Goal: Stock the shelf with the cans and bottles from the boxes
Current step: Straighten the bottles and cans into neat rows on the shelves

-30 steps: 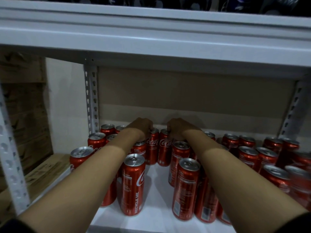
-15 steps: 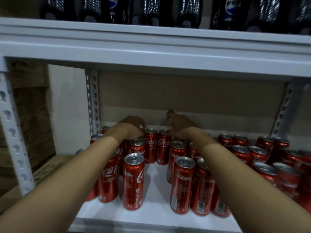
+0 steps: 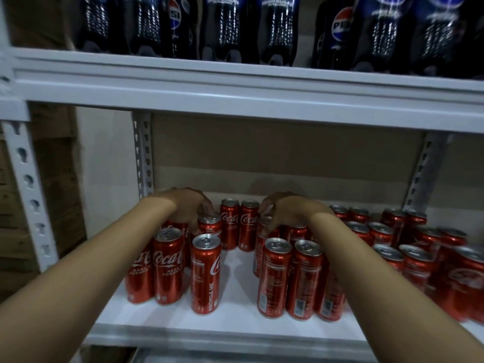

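both hands (image 3: 188, 205) over red cans (image 3: 205, 273), white shelf (image 3: 235, 320)

I see a white metal shelf (image 3: 235, 268) with many red cola cans (image 3: 205, 273) standing upright on its board, in groups left, middle and right. On the upper board (image 3: 235, 82) stand dark Pepsi bottles (image 3: 337, 32) in a row.

Red cans (image 3: 206, 273) with white script and silver tops — on a white shelf (image 3: 235, 328); above, dark bottles (image 3: 277, 27) bearing blue labels — red-white-blue roundels.
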